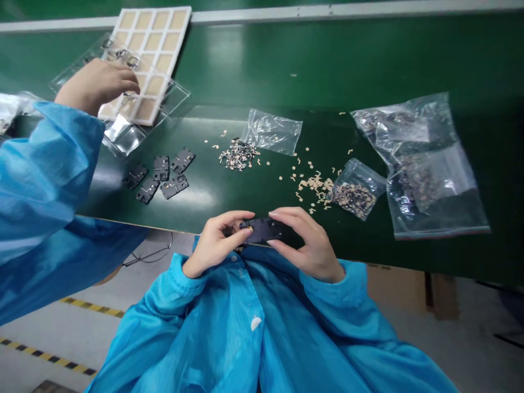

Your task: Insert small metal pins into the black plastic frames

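Between my hands, at the table's front edge, is a black plastic module (260,231), roughly rectangular. My left hand (219,237) grips its left end, thumb on top and fingers behind. At its right end my right hand (305,240) curves round it, thumb and fingertips at the near and far edges. Several similar black plastic modules (174,186) lie in a loose group to the left on the table. A heap of small dark and metallic pieces (239,155) is beyond my hands. Small tan pieces (316,184) are scattered to the right.
A small bag of pieces (355,192) and a larger clear bag (434,174) lie on the right. An empty-looking plastic bag (273,131) is behind the heap. A co-worker's hand (98,84) reaches over a clear tray (174,101) and a white gridded tray (172,41).
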### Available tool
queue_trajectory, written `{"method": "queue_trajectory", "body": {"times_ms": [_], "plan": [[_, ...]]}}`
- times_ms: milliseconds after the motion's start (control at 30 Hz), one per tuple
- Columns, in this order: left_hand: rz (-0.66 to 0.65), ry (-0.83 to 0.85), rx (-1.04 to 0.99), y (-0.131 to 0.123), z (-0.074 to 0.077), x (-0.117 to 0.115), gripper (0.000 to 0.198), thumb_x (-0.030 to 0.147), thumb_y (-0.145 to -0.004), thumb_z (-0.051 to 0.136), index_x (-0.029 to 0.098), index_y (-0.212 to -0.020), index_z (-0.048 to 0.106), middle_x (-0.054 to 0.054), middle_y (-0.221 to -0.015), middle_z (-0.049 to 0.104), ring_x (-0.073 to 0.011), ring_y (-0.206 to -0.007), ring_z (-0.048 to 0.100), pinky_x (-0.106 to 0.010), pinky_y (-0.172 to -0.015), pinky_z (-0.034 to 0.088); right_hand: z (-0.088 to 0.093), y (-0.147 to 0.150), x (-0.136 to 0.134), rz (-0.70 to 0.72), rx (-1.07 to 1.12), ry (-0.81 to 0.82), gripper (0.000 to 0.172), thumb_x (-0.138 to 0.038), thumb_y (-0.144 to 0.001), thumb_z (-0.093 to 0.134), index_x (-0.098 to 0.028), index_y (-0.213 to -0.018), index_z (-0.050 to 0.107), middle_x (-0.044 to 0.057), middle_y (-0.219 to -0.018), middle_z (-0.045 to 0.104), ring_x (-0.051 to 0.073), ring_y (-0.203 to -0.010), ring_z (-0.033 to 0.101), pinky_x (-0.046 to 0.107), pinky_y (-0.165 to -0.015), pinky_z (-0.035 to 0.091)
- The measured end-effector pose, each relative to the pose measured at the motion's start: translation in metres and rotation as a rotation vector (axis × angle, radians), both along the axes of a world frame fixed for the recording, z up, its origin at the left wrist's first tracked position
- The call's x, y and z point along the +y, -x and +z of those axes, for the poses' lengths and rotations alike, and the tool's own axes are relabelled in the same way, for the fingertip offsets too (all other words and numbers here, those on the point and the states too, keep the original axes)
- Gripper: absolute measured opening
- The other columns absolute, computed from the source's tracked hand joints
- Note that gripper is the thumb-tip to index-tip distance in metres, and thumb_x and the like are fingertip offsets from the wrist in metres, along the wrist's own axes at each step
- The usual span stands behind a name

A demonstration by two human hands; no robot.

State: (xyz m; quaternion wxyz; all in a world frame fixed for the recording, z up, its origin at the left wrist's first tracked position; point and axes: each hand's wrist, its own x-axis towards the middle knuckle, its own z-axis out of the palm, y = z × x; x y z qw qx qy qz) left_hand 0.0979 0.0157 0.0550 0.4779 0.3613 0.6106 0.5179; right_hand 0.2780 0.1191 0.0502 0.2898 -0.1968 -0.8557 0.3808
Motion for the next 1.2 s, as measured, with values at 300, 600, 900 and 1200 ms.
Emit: {"method": "queue_trajectory", "body": {"times_ms": [300,600,900,1200], "plan": [[-0.028,-0.028,0.097,-0.013,-0.004,0.000,0.030,0.029,-0.081,0.068,0.015,-0.108,0.068,0.000,-0.067,0.067,-0.0092,-0.056,0.060,-0.018,-0.056,0.049,-0.009,0.001,-0.011,-0.127,0.085,0.750,0.042,-0.028,-0.080,0.070,-0.023,-0.120,0.062,0.005,-0.100,0.071,0.018,-0.090,0.070,0.027,-0.076,0.060],[-0.319,-0.228,0.826,0.020,0.015,0.040,0.037,0.047,-0.089,0.059,0.014,-0.104,0.066,-0.006,-0.083,0.070,-0.0152,-0.074,0.065,-0.026,-0.070,0.052,-0.019,-0.014,-0.001,-0.236,0.327,0.907,0.019,-0.031,-0.070,0.071,-0.021,-0.069,0.055,-0.001,-0.066,0.063,0.011,-0.052,0.052,0.024,-0.047,0.046],[-0.537,0.015,1.711,0.041,0.025,0.120,0.023,0.019,-0.092,0.051,0.010,-0.080,0.069,-0.014,-0.090,0.063,-0.0269,-0.091,0.058,-0.036,-0.071,0.044,-0.036,-0.023,0.001,-0.263,0.332,0.895,0.018,-0.032,-0.069,0.070,-0.022,-0.081,0.061,-0.002,-0.066,0.060,0.012,-0.056,0.054,0.024,-0.051,0.046],[-0.567,-0.072,1.741,0.041,0.013,0.126,0.026,0.009,-0.089,0.050,0.011,-0.073,0.070,-0.012,-0.080,0.063,-0.0243,-0.084,0.057,-0.034,-0.067,0.039,-0.031,-0.024,0.000,-0.156,0.343,0.913,0.014,-0.035,-0.077,0.065,-0.021,-0.078,0.062,0.000,-0.069,0.060,0.014,-0.056,0.056,0.026,-0.049,0.047]]}}
